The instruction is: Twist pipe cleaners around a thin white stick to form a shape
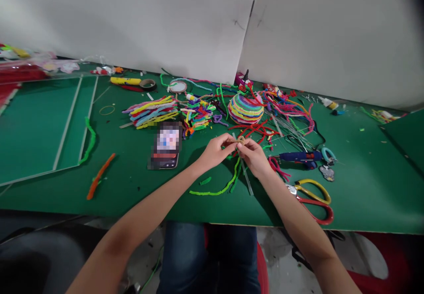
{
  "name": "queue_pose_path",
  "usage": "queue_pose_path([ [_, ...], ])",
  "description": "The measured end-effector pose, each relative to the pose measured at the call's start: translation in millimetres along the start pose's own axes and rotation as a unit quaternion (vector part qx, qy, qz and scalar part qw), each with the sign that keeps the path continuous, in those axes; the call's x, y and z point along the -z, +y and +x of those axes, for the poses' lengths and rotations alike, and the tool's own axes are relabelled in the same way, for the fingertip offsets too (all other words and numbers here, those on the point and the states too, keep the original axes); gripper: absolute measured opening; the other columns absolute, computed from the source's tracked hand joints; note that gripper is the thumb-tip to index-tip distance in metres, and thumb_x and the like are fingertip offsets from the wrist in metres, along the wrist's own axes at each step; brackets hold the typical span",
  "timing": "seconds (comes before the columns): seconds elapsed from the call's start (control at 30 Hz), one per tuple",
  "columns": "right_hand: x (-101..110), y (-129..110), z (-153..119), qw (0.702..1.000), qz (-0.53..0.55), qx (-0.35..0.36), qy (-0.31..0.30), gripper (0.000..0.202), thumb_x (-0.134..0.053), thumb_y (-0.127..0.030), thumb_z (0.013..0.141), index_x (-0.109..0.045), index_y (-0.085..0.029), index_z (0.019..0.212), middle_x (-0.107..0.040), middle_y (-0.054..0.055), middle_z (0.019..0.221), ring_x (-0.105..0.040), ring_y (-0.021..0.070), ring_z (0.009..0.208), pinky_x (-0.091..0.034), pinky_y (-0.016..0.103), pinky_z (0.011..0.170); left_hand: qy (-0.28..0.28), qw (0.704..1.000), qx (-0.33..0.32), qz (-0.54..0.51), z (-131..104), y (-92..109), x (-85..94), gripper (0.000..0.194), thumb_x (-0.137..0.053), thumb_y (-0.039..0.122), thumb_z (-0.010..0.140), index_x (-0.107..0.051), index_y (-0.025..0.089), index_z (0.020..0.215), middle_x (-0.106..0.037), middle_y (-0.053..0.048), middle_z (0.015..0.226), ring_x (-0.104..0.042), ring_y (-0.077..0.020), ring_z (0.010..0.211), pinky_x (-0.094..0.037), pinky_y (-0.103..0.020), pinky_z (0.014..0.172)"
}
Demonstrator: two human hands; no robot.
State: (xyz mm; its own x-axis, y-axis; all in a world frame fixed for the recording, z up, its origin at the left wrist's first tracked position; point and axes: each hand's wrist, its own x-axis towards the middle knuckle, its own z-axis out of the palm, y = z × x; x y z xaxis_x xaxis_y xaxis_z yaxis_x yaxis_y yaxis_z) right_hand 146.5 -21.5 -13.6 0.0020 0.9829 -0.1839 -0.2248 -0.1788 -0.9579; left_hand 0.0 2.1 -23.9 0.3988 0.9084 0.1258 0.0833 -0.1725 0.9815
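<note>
While you sat at the green tabletop [364, 188], both your hands met above its near middle. Your left hand [217, 152] had thumb and fingers pressed together, pinching one side of a small tan pipe-cleaner loop [240, 140]. Your right hand [254, 155] pinched the other side, fingers curled tight, fingertips touching the loop. The loop sat between the two hands, held just above the tabletop.

Under the hands: a lime-green pipe cleaner [218, 190] curved toward the near edge, and a clear glue stick [245, 172] lay slanted, passing beneath your right hand. A phone [165, 146], screen blurred, lay just left of your left hand. Behind it lay a bundle of mixed-colour pipe cleaners [152, 111] and a messier pile [198, 115]. A striped multicolour dome of coiled pipe cleaners [245, 107] stood behind the hands, with red pipe cleaners [256, 130] between it and the hands.

Right of your right hand: a blue glue gun [298, 157], and nearer the edge, scissors with a yellow and a red handle [314, 199], beside your right forearm. Thin wires [291, 133] lay behind the glue gun.

Far left: an orange pipe cleaner [100, 175] and a green one [89, 140], well apart from the hands. A roll of tape [147, 84] sat near the back wall.
</note>
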Motion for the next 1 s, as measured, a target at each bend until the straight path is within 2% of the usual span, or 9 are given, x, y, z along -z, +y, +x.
queue_pose_path([
  [0.17,-1.1,3.2,0.0,0.999,-0.037,0.033,-0.01,0.031,-0.078,-0.046,0.06,-0.06,-0.021,0.069,-0.058,-0.003,0.065,-0.048,0.009,0.057,-0.037,0.024,0.055,-0.001,0.996,-0.016,0.088,-1.6,2.9,1.9,0.015,-0.048,0.034,0.087,-0.052,0.019,0.084,-0.06,0.0,0.072,-0.056,-0.0119,0.064,-0.041,-0.023,0.061],
  [0.3,4.0,1.2,1.7,0.993,-0.086,0.074,-0.02,0.027,-0.074,-0.044,0.066,-0.062,-0.022,0.077,-0.062,-0.003,0.07,-0.054,0.011,0.064,-0.042,0.026,0.062,-0.051,0.99,-0.001,0.132,-0.6,4.9,6.9,0.016,-0.044,0.033,0.088,-0.052,0.02,0.085,-0.064,-0.001,0.079,-0.06,-0.0141,0.07,-0.042,-0.025,0.065],
  [0.57,12.1,-6.5,3.0,0.989,-0.125,0.07,-0.035,0.029,-0.073,-0.043,0.067,-0.06,-0.019,0.079,-0.057,-0.003,0.069,-0.049,0.0086,0.062,-0.039,0.024,0.06,-0.141,0.969,0.049,0.197,1.2,17.5,23.3,0.017,-0.043,0.033,0.087,-0.054,0.019,0.084,-0.067,-0.001,0.081,-0.061,-0.0141,0.071,-0.042,-0.025,0.066],
  [0.7,12.6,-4.6,4.3,0.989,-0.121,0.078,-0.037,0.029,-0.072,-0.043,0.068,-0.059,-0.019,0.078,-0.056,-0.003,0.067,-0.048,0.0082,0.061,-0.038,0.024,0.059,-0.166,0.953,0.045,0.248,1.2,24.0,27.2,0.017,-0.043,0.03,0.087,-0.056,0.019,0.085,-0.068,-0.001,0.084,-0.058,-0.0123,0.066,-0.04,-0.025,0.064],
  [0.87,13.2,-5.0,4.8,0.988,-0.128,0.08,-0.037,0.027,-0.07,-0.042,0.069,-0.059,-0.019,0.078,-0.054,-0.003,0.066,-0.046,0.008,0.059,-0.036,0.023,0.056,-0.169,0.946,0.041,0.273,2.0,26.3,30.3,0.015,-0.043,0.027,0.087,-0.056,0.02,0.085,-0.069,0.0,0.085,-0.058,-0.0126,0.067,-0.04,-0.024,0.063],
  [1.0,12.9,-7.3,4.0,0.987,-0.135,0.084,-0.035,0.025,-0.071,-0.039,0.068,-0.06,-0.019,0.078,-0.052,-0.004,0.067,-0.044,0.0075,0.059,-0.034,0.023,0.055,-0.107,0.95,0.023,0.293,2.8,23.4,31.5,0.013,-0.044,0.027,0.087,-0.054,0.02,0.086,-0.066,-0.001,0.082,-0.059,-0.0144,0.073,-0.039,-0.025,0.064],
])
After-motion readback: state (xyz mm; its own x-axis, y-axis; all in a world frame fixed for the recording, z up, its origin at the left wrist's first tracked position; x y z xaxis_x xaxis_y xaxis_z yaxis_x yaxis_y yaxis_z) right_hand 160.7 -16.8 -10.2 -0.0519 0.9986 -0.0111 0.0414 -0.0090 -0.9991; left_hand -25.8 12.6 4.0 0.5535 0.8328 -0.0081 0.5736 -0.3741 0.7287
